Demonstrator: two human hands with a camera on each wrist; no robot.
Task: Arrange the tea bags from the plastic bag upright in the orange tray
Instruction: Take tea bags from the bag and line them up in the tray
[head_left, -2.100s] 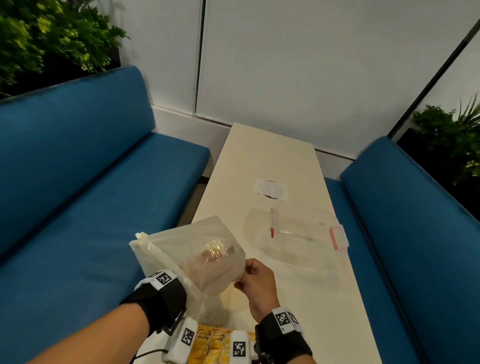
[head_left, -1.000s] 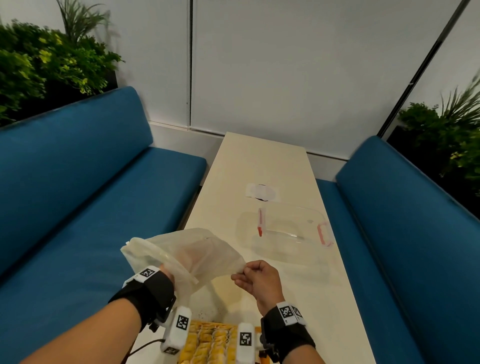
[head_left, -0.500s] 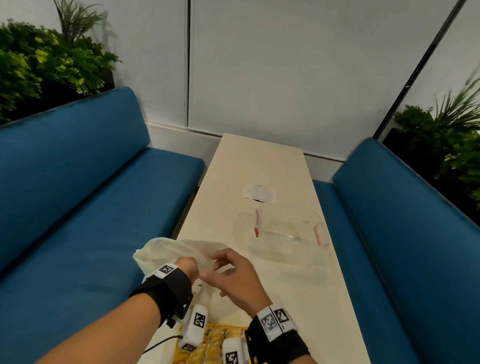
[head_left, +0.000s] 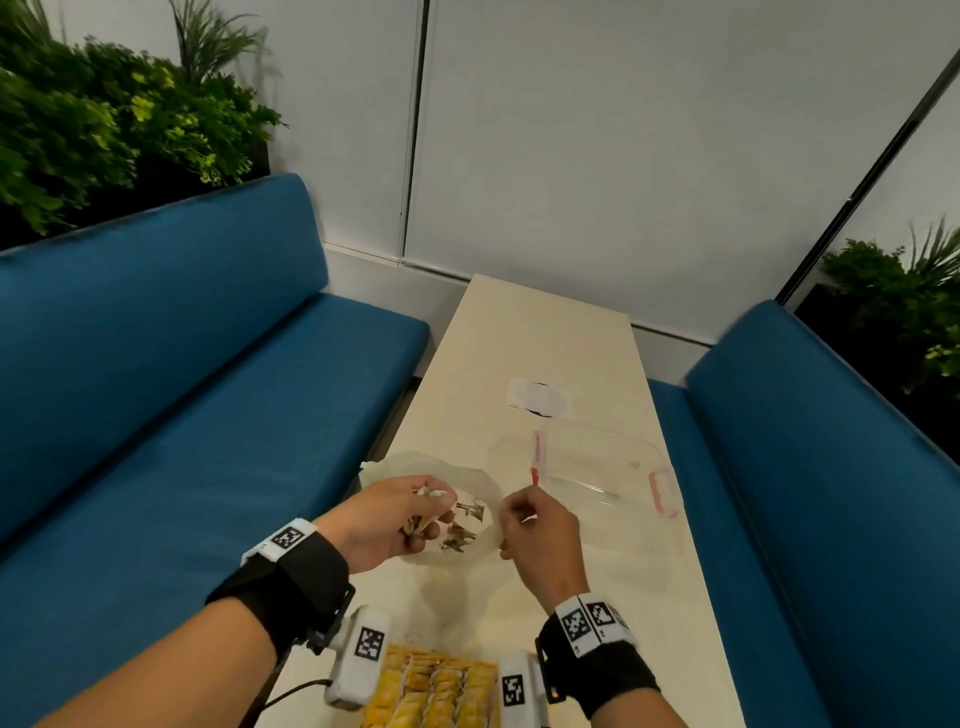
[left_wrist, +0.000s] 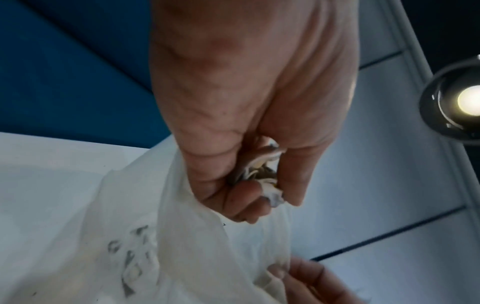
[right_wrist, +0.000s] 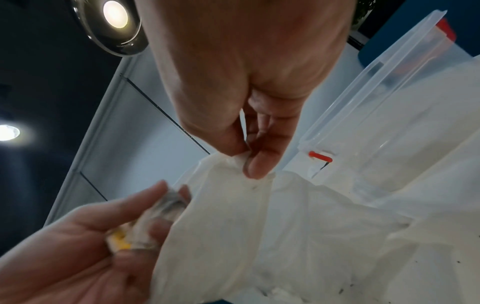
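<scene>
Thin, translucent plastic bag, crinkled; smooth matt table; clear glossy plastic container.

A long cream table was set centrally, running toward 12 o'clock. Blue upholstered benches were placed at 9 and 3 o'clock. White wall panels were noted behind. Green plants were seen at 10 and 2 o'clock. Round ceiling lamps were lit overhead.

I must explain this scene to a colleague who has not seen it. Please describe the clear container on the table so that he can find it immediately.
Start at the long cream table between the two blue sofas. Beyond the right hand, toward the wall, lies the clear container, just nearer than a small white label with a dark ring. Unlike the cloudy, crumpled plastic bag beside it, it is rigid, see-through and has red clips.
</scene>
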